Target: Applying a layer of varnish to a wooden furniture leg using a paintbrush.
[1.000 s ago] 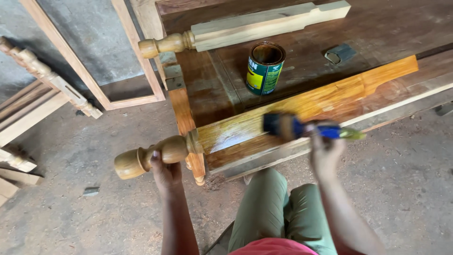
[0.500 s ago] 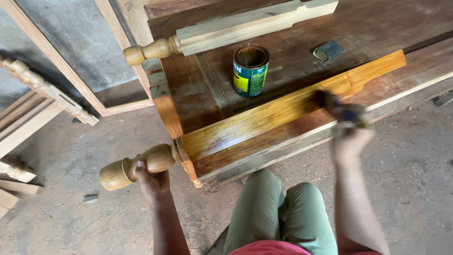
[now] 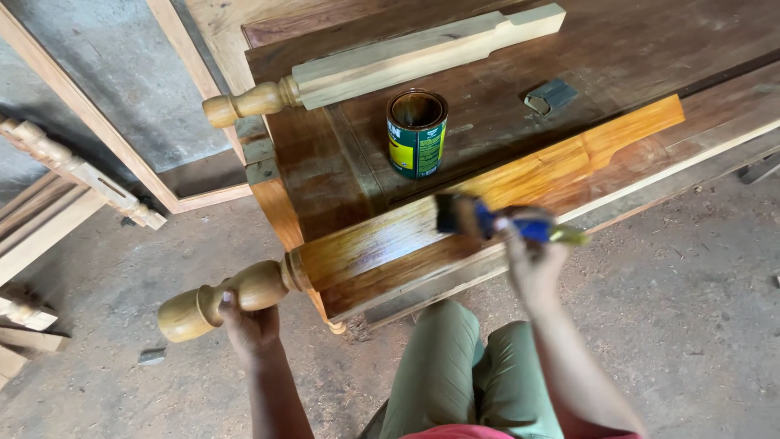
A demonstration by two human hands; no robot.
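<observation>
Your left hand was closed around the turned knob end of the varnished post, gripping it from below where the round part narrows, at about 7 o'clock in the view. The post ran from that knob up toward 2 o'clock, lying across the edge of the bench, its flat face wet and glossy amber.

Your right hand was wrapped shut on the blue handle of a brush. The dark bristles pointed toward 9 o'clock and sat on the post's top face, near its middle. The brush was blurred, so the exact contact edge was hard to read.

A tin, lid off, stood upright on the bench just at 12 o'clock from the brush, apart from the post. A second post, bare and pale, lay beyond the tin, roughly parallel to yours. A small grey block lay at 2 o'clock from the tin. More turned pieces lay on the floor at 9 o'clock.
</observation>
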